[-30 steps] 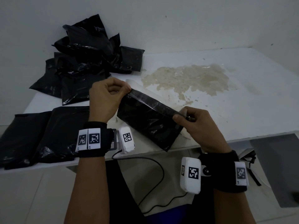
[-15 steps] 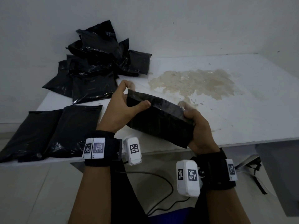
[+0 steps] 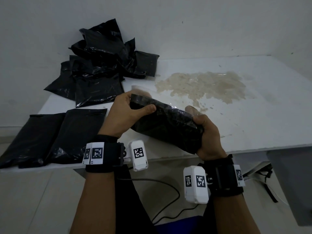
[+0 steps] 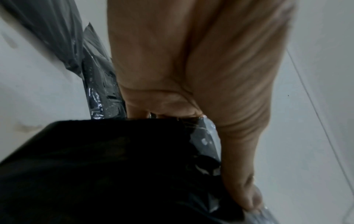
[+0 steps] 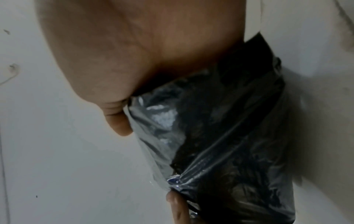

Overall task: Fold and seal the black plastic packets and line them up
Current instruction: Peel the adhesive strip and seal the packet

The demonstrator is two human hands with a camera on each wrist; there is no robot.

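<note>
A black plastic packet is held up between both hands above the table's front part. My left hand grips its upper left end, thumb across the front and fingers behind. My right hand clasps its lower right end, thumb on the folded top edge. The left wrist view has the packet under the left thumb. The right wrist view has its glossy face under my palm. Two flat packets lie side by side at the table's left front. A heap of crumpled packets sits at the back left.
The white table carries a brownish dried stain in the middle back. A wall runs close behind. Below the front edge, a black cable loops over the floor, and a dark strap hangs at the right.
The packet's top flap, pinched up by both hands a second ago, is now folded down. Both hands have shifted to grip the packet's ends and lifted it off the table.
</note>
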